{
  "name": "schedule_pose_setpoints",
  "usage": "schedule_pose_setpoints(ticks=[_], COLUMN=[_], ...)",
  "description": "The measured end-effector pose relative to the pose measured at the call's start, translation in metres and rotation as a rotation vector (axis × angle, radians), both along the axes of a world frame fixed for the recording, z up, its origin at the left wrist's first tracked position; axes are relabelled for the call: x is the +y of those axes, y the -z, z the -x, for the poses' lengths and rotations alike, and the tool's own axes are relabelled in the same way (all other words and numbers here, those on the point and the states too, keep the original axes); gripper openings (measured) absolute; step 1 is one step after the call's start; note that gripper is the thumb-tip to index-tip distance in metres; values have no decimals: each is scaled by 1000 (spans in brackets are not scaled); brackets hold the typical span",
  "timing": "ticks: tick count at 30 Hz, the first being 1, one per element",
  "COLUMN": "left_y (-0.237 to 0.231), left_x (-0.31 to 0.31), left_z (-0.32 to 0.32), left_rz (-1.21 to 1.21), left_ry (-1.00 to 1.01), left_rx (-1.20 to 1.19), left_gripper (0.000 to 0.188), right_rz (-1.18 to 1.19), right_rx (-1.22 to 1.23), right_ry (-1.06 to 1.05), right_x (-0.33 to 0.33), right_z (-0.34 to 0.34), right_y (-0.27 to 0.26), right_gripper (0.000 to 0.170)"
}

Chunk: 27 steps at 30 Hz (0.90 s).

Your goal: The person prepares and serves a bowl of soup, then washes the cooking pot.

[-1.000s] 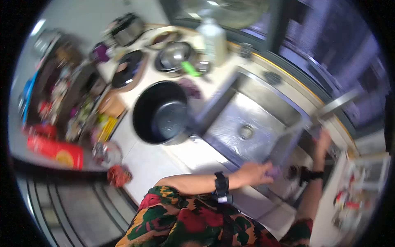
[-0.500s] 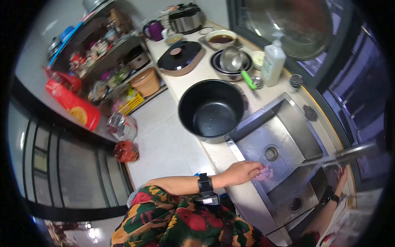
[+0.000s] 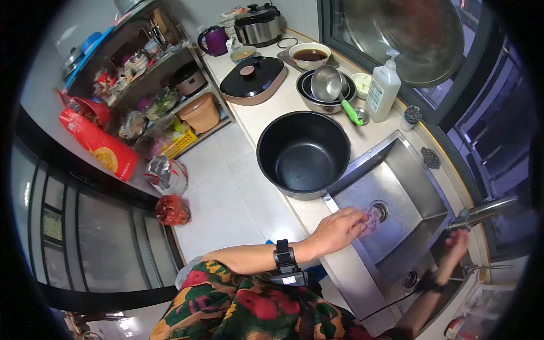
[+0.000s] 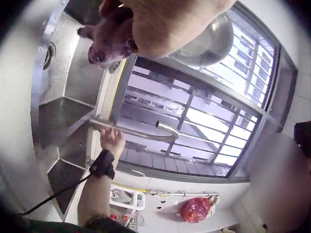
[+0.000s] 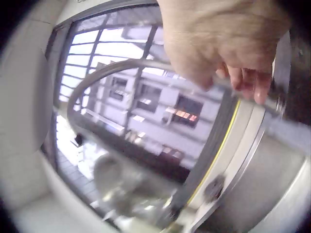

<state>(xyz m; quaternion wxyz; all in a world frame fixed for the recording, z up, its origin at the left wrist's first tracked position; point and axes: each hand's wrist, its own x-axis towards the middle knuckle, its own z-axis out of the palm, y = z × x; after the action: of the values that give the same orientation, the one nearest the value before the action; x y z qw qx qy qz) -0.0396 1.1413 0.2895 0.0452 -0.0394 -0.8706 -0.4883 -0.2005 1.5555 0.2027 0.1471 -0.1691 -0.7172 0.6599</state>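
Note:
My left hand (image 3: 340,229) grips a crumpled purple cloth (image 3: 371,222) over the left basin of the steel sink (image 3: 405,141), close to its drain. In the left wrist view the cloth (image 4: 109,41) bunches out from under the fingers. At the back edge of the sink, my right hand (image 3: 455,246) is at the lower part of the metal faucet (image 3: 487,211). The right wrist view shows its fingers (image 5: 248,87) curled at the faucet pipe. A large black pot (image 3: 303,153) stands on the counter left of the sink.
A pump bottle (image 3: 382,90), stacked bowls with a green-handled ladle (image 3: 351,112) and a steel-wool pad (image 3: 430,158) sit around the sink. Farther back are a lidded pan (image 3: 253,82) and an electric cooker (image 3: 258,25). Shelves (image 3: 153,73) line the left wall.
My left hand has carried the purple cloth from near the sink's divider to over the left basin. My right hand has shifted slightly along the faucet. The head view has turned.

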Motion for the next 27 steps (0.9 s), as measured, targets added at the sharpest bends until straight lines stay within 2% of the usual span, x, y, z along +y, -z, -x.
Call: schedule_pose_setpoints(ticks=[1,2,3,5,7,9,11,13,15,16,17,18,19,20,21,23,24,25,26,27], left_y=[-5,-9,-10,-12,-31,-53,-53,-56,-39,-25,-4,19,21,22,23,19,18,17,18,46], left_x=[-5,-7,-8,-10,-26,-54,-88,-136,-179,-193,-203,-212,-220,-224,-229,-247,-259,-274,-292,-309], left_z=[1,3,3,4,-2,-9,-12,-12,-4,-1,5,12,14,18,20,10,1,-6,-11,-10], left_rz=[11,-34,-34,-116,-171,-490,-483,104,191,185,180,-75,-326,-476,-625,-672,-907,-1135,-1121,-1300], left_ry=[-25,-12,-16,38,51,37,-9,-450,-774,-825,-836,-804,-748,-631,-508,-463,-408,-344,-386,-327], left_rx=[14,21,31,106,155,-106,-28,510,467,358,361,80,-200,-320,-441,-468,-431,-384,-462,-360], left_gripper=[19,19,19,20,23,27,32,44,60,65,65,64,64,62,61,58,57,55,55,51], right_rz=[-33,-30,-4,-6,-124,-235,-468,-341,101,27,23,-2,-28,-149,-156,34,201,212,282,351], right_rx=[91,102,128,120,192,263,263,281,269,363,368,374,380,394,395,434,394,390,443,489], right_ry=[-70,-291,-464,-882,-896,-896,-860,-643,-556,-479,-489,-547,-603,-699,-703,-658,-661,-734,-646,-553], right_x=[-63,-133,-185,-260,-292,-316,-329,-334,-333,-352,-363,-374,-386,-395,-407,-442,-442,-440,-468,-496], right_z=[-34,-69,-96,-138,-134,-134,-129,-119,-101,-102,-101,-97,-96,-96,-96,-101,-97,-89,-94,-99], right_y=[-24,-52,-65,-96,-88,-91,-108,-121,-120,-127,-126,-121,-121,-126,-131,-152,-154,-161,-176,-187], right_gripper=[23,25,36,46,49,52,44,34,29,27,27,27,26,28,28,25,30,37,39,42])
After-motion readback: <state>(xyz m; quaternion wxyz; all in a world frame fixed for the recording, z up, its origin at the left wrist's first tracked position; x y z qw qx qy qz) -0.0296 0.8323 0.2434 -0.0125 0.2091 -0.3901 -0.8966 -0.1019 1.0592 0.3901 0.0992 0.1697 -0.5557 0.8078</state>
